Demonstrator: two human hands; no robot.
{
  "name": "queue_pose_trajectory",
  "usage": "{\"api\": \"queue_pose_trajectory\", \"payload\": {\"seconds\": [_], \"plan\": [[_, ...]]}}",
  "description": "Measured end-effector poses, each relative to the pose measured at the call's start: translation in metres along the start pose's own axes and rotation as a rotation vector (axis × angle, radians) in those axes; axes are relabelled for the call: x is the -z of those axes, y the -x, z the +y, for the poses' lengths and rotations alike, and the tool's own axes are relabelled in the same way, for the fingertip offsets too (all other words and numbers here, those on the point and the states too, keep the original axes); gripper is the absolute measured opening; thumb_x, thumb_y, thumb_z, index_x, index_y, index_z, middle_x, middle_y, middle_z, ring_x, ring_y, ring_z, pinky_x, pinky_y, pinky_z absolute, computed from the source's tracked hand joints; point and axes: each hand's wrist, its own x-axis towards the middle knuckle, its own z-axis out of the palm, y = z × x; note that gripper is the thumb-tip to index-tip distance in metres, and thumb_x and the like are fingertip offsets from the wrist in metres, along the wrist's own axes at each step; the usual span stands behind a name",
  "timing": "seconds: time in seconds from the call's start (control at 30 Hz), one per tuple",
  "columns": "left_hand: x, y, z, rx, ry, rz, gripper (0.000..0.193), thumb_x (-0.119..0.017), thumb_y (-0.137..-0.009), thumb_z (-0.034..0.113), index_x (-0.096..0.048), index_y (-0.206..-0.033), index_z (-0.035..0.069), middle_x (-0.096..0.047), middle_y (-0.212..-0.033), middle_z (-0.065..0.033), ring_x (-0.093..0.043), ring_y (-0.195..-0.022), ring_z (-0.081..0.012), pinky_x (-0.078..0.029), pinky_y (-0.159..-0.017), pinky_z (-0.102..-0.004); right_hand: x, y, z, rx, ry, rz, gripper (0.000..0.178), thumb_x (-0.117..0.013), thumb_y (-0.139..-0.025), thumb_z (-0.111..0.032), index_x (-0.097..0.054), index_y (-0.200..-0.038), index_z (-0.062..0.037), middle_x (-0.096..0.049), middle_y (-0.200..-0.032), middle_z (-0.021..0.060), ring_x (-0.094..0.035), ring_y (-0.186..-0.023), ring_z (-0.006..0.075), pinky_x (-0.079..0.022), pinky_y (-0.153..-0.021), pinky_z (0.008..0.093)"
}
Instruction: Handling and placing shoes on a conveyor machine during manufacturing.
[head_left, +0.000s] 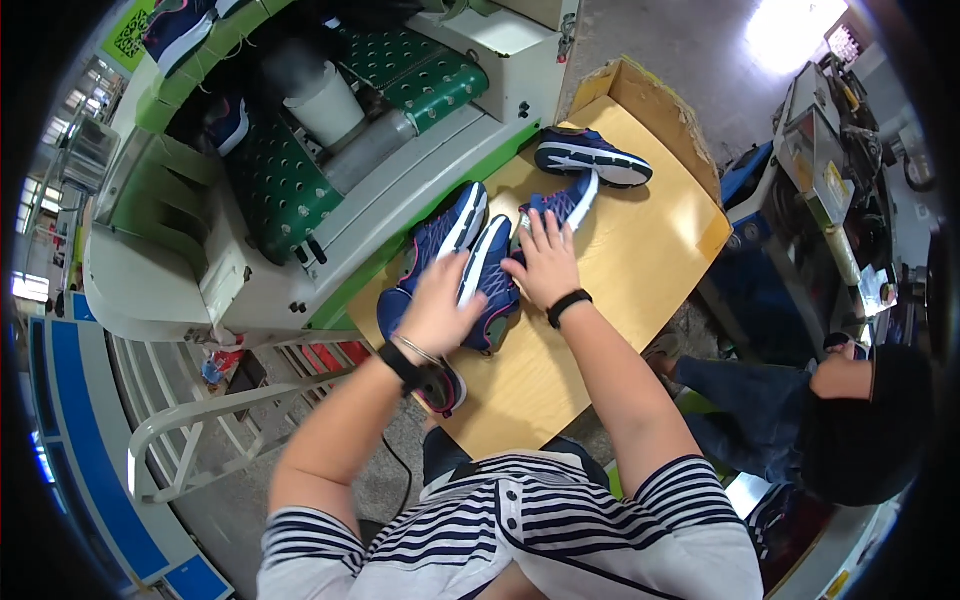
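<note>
Several blue sneakers with white soles lie on a light wooden board. My left hand (440, 305), slightly blurred, is over the left cluster, between one sneaker (460, 220) and another sneaker (490, 265) standing on its side. Its thumb is apart from the fingers, but whether they grip a shoe is unclear. My right hand (548, 262) has its fingers spread, its tips against a sneaker (572, 203) turned sole outward. Beyond that, one more sneaker (592, 158) rests on its side. Close to my left wrist, a dark shoe with pink trim (445, 390) is partly hidden.
The wooden board (640, 260) has a cardboard wall (660, 120) along its far right side. Beyond it on the left stands a machine with a perforated green conveyor (440, 80), carrying more shoes. A white metal rack (200, 420) is at left. Another person (850, 420) sits at right.
</note>
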Motion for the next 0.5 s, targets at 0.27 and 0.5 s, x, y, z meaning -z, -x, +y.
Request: {"api": "queue_pose_trajectory", "payload": {"seconds": [0.27,0.5], "plan": [[-0.064,0.011,0.014,0.490,-0.146,-0.108,0.112,-0.086,-0.065,0.027,-0.016,-0.149,0.004,-0.054,-0.124,-0.0299,-0.058,-0.111,-0.0445,-0.049,-0.095,-0.0436,0.024,0.058,0.023,-0.896,-0.547,0.422,0.073,-0.074,-0.074,-0.017,-0.036,-0.133,0.0011,-0.050,-0.129,0.0282,-0.051,-0.119,0.0415,-0.041,-0.102,0.0414],[-0.069,0.078,0.017,0.876,1.354,-0.471,0.077,-0.067,-0.093,0.030,-0.021,-0.150,0.006,-0.059,-0.121,-0.0087,-0.062,-0.105,-0.0204,-0.052,-0.086,-0.0384,0.058,0.182,-0.003,-0.555,-0.962,0.104,0.088,-0.063,-0.081,0.002,-0.010,-0.151,-0.0013,-0.036,-0.145,0.0266,-0.039,-0.136,0.0347,-0.033,-0.111,0.0392]]}}
